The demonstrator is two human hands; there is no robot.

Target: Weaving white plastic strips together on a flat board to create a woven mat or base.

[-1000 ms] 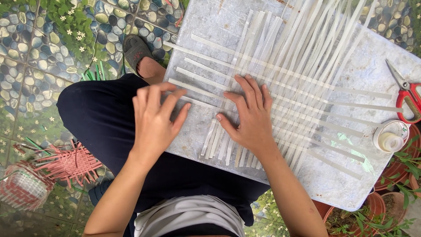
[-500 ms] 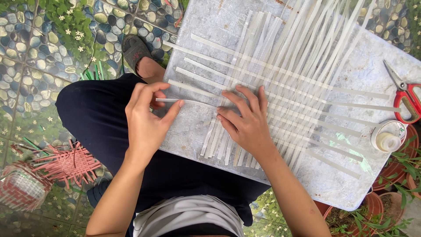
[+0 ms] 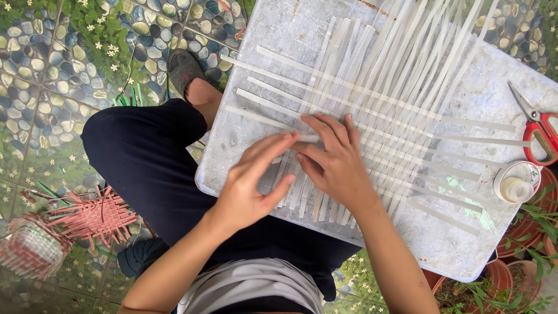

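Where the pale plastic strips cross in a loose lattice at mid-frame, both hands work the near edge of the weave. Strips lie flat on a grey-white board resting across the person's lap; long ones fan toward the upper right, cross-strips run left to right. Right hand lies palm down on the strips, fingers spread and pressing them flat, closed on nothing. Left hand sits just left of it, tilted, fingers extended and slightly apart, fingertips touching a cross-strip near the right hand's fingers; no firm pinch can be seen. Red-handled scissors lie at the board's right edge. Roll of tape just below them. Pink woven piece on the pebble-patterned floor, lower left. Potted plants at lower right.
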